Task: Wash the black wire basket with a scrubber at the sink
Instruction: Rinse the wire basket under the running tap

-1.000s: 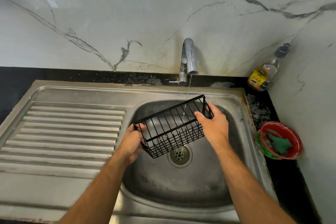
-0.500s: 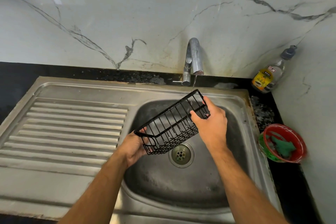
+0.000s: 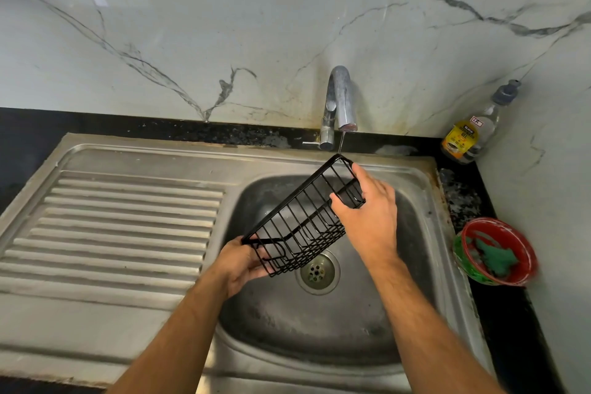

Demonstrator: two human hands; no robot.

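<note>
Both hands hold the black wire basket [image 3: 303,221] over the sink [image 3: 319,329]: the left hand [image 3: 240,262] grips its lower near end, fingers curled under the wires, and the right hand [image 3: 371,211] grips the raised far end. It is a narrow, open-grid basket, tilted steeply, its top corner under the thin stream from the tap [image 3: 340,102]. Forearms reach in from below. A green scrubber [image 3: 495,261] sits in a red bowl [image 3: 524,253] on the bench at right.

- Soft, even light falls from above, bright on the marble wall [image 3: 256,25] and dimmer inside the sink [image 3: 319,329].
- Dull glare streaks the drainboard [image 3: 112,227] and tap [image 3: 340,99].
- Wide-angle bending curves the frame edges.
- Slight blur softens the red bowl [image 3: 499,249] at right.
</note>
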